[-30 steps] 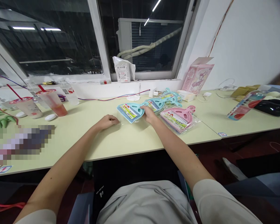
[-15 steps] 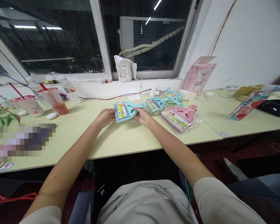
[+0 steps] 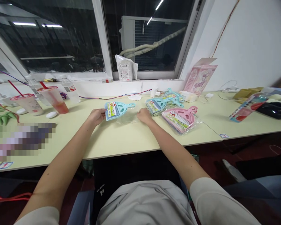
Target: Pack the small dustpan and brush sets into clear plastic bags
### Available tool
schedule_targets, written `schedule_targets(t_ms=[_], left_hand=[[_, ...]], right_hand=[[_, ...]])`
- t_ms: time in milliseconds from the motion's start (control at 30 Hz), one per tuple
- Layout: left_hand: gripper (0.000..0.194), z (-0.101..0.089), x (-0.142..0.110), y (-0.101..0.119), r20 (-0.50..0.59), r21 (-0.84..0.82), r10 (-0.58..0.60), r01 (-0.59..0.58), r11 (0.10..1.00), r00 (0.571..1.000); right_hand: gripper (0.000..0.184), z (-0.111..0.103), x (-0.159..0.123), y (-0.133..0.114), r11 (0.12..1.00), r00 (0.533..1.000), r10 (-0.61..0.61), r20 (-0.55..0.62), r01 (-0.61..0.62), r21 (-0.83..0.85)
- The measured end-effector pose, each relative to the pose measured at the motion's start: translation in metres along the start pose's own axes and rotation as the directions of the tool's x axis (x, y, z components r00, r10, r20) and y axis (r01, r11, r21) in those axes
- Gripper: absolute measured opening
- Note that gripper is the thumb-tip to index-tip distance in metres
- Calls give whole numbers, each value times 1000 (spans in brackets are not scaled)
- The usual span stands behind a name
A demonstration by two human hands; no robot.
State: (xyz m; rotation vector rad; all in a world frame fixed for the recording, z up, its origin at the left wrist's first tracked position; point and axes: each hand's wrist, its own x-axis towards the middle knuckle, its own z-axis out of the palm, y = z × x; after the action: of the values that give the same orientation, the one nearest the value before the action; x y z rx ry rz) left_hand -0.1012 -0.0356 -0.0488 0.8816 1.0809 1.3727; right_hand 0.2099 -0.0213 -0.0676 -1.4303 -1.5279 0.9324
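At the middle of the pale desk, my left hand grips a teal dustpan-and-brush set, just drawn clear of its clear plastic bag, while my right hand rests loosely curled on the bag, its grip unclear.

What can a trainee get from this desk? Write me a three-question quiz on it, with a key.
1. What does the left hand hold?
2. True or false: the pink dustpan lies between the two hands.
3. Fill in the blank: the right hand touches a clear ____.

Key:
1. blue dustpan
2. False
3. plastic wrapper
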Motion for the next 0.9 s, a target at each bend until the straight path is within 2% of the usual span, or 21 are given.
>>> schedule_targets(t_ms=[200, 400, 500, 600, 700, 800, 900], left_hand=[[32, -7, 3, -1, -80, -17, 25, -26, 1000, 997], [32, -4, 4, -4, -111, -14, 25, -27, 1000, 994], [31, -5, 6, -5, -111, -3, 37, -37, 999, 993], [30, -8, 8, -4, -113, -1, 49, -49, 999, 992], [29, -11, 8, -1, -89, 11, 52, -52, 999, 995], [25, -12, 7, 0, -57, 43, 46, -43, 998, 997], [21, -13, 6, 0, -49, 78, 37, -33, 996, 998]], right_hand=[[15, 9, 5, -2, 999, 994, -26, -103, 22, -39], [11, 6, 3, -4, 995, 997, -13, -78, 21, 100], [7, 2, 2, -5, 999, 995, 36, -88, -32, 42], [4, -7, 7, -6, 1000, 987, 16, -161, -15, 4], [5, -21, 15, -6, 982, 977, 17, -214, 24, 187], [8, -35, 18, -7, 886, 982, 59, -177, 31, 463], [11, -48, 14, -8, 797, 989, 51, -139, 43, 602]])
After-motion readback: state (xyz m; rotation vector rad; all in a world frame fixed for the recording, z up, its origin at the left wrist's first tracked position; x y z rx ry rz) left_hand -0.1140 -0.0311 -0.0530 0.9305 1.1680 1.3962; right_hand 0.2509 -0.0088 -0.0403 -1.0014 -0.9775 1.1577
